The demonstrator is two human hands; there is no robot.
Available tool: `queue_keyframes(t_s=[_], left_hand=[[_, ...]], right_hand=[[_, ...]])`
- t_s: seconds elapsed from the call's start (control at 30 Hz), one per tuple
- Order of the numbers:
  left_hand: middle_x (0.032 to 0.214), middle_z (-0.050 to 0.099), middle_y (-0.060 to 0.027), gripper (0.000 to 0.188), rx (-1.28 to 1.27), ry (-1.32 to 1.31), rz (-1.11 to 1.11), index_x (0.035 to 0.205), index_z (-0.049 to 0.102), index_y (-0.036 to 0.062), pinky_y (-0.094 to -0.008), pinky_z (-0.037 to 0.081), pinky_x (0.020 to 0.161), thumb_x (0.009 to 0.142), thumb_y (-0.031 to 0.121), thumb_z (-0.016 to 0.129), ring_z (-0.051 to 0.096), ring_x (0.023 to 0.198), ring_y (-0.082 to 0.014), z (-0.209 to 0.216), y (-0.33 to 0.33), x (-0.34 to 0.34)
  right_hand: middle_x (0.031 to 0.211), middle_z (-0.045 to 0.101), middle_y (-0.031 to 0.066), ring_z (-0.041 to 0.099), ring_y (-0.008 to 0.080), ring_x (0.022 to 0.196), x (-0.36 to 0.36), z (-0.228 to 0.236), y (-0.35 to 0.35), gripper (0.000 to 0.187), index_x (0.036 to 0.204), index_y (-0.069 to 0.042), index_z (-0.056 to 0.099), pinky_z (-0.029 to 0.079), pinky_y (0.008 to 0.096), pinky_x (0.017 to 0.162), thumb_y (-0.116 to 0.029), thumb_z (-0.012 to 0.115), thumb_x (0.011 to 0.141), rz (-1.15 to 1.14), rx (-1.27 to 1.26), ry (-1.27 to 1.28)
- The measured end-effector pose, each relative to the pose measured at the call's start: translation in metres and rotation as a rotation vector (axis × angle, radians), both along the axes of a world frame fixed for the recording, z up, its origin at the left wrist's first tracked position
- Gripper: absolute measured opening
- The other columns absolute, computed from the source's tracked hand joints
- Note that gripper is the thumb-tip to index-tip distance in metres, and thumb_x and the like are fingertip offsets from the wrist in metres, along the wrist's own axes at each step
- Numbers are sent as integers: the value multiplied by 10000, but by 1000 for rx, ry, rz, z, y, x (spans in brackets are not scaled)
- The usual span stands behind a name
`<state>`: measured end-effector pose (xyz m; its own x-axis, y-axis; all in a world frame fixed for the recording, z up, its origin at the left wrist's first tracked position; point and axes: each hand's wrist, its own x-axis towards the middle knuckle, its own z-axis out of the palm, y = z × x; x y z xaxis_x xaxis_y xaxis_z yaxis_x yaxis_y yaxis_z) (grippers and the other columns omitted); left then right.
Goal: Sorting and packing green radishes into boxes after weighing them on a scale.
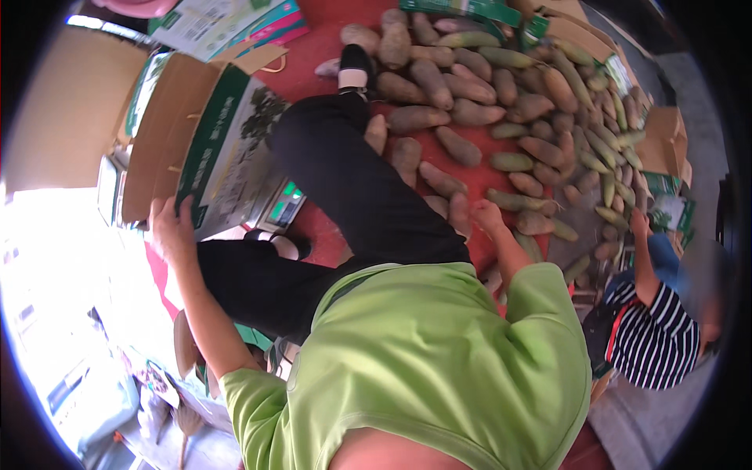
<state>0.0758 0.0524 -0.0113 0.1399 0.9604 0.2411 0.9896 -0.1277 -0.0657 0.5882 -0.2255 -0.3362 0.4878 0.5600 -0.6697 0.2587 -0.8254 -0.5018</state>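
My left hand (172, 229) grips the near edge of an open cardboard box (227, 149), green and white outside and plain brown inside. The box stands on a weighing scale (286, 205) with a lit green display. Over the red ground my right hand (491, 219) is closed, its fingers curled beside a brown root vegetable (460, 213). Whether it holds anything is hidden. Many long, thick root vegetables (470, 86), some brown and earthy, others green (513, 162), lie in a heap ahead and to the right.
At right a person in a striped shirt (654, 337) reaches toward the heap. Open cartons (666, 141) stand beyond it; another green carton (462, 9) lies at the far edge. My legs (345, 188) spread between box and heap. A broom (186, 423) is at lower left.
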Motion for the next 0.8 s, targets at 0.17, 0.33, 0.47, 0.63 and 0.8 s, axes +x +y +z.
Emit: queue_keyframes(t_s=[0.17, 0.33, 0.47, 0.63, 0.8], left_hand=[[835, 545, -55, 188, 138, 40, -34, 843, 637, 122, -386, 446, 644, 802, 304, 613, 560, 780, -278, -6, -6, 6], [857, 578, -73, 206, 70, 27, 78, 874, 622, 103, -393, 456, 632, 816, 300, 604, 581, 804, -277, -7, -4, -2], [880, 598, -95, 233, 18, -5, 84, 907, 617, 86, -394, 462, 657, 816, 300, 609, 587, 815, -292, -6, -2, -1], [927, 615, -97, 266, 19, 2, 69, 998, 625, 114, -393, 464, 702, 810, 302, 620, 595, 836, -302, 5, -8, 1], [933, 621, -108, 254, 26, -55, 70, 994, 623, 102, -393, 459, 696, 824, 290, 605, 597, 834, -306, -5, -10, -11]], right_hand=[[625, 584, 47, 543, 130, 511, -9, -5, 3, 132, 835, -51, 610, 430, 281, 432, -123, 607, 724, -2, 35, 9], [642, 589, 45, 557, 137, 543, -2, -23, 5, 176, 880, -33, 599, 443, 285, 457, -118, 606, 727, 116, -6, -120], [771, 620, 88, 594, 158, 647, -3, -29, 3, 300, 971, -32, 583, 482, 295, 571, -156, 658, 708, 48, 44, -105], [946, 619, 133, 613, 230, 879, -21, 10, 22, 489, 1077, -45, 564, 485, 331, 775, -252, 722, 663, 75, 26, -151], [1136, 561, 152, 542, 277, 1066, -36, 27, 40, 611, 1148, -85, 543, 438, 368, 897, -331, 735, 623, 108, -115, -230]])
